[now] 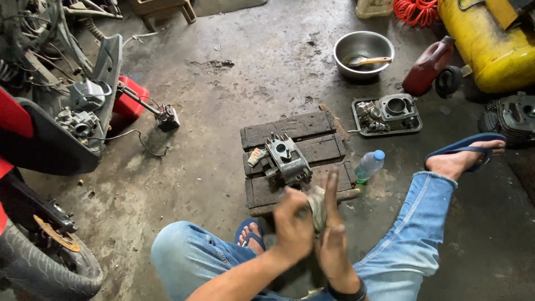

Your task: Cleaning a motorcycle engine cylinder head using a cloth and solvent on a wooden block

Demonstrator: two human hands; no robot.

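Note:
My left hand [292, 223] is closed around a dirty grey rag [318, 205] and presses it against the palm of my right hand [334, 237]. My right hand is held flat, fingers stretched upward, with a dark band at the wrist. Both hands hover above my knees, just in front of a dark wooden pallet block [312, 131]. On the block lies a grey metal cylinder head [287, 159] with fins, and a small tube [256, 156] sits next to it on the left. I sit on the concrete floor in blue jeans and blue sandals.
A plastic water bottle [369, 165] stands right of the block. Behind it are a black tray of engine parts [387, 114], a steel bowl with a spoon [363, 53], a dark red bottle [426, 67] and a yellow tank [490, 44]. A partly stripped motorcycle [50, 128] fills the left side.

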